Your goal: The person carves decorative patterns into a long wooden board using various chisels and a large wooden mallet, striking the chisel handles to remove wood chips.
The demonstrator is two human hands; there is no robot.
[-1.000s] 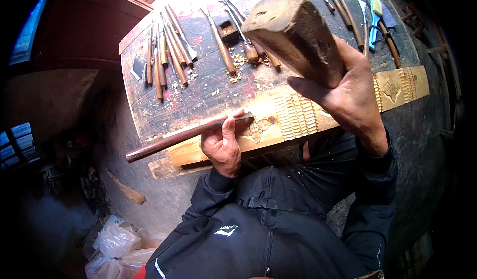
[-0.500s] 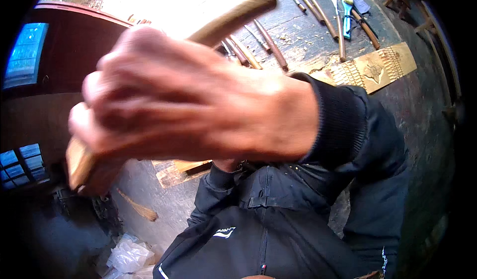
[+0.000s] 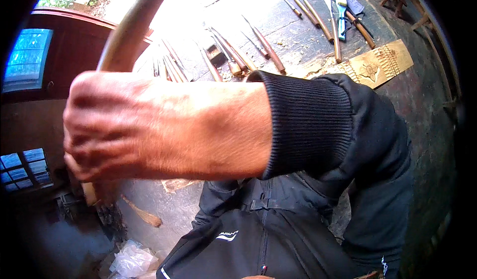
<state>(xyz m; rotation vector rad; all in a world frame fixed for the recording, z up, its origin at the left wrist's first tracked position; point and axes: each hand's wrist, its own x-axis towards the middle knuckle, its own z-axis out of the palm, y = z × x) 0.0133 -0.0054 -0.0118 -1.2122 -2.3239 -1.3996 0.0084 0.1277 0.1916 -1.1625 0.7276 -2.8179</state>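
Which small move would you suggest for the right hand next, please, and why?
I would probably ease the right hand and its wooden tool aside: the forearm and dark sleeve cross the view, the left hand is out of sight, and only the right end of the carved board shows clearly.

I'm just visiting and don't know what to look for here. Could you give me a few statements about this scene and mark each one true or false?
1. The right hand is closed around a wooden tool. True.
2. The left hand is in plain sight, holding a brush. False: the left hand is hidden from view.
3. A blue-handled brush lies on the table. True.
4. The visible end of the board is plain and uncarved. False: the board is carved there.
5. A straw broom lies on the floor. True.
6. The sleeve ends in a white cuff. False: the ribbed cuff is black.
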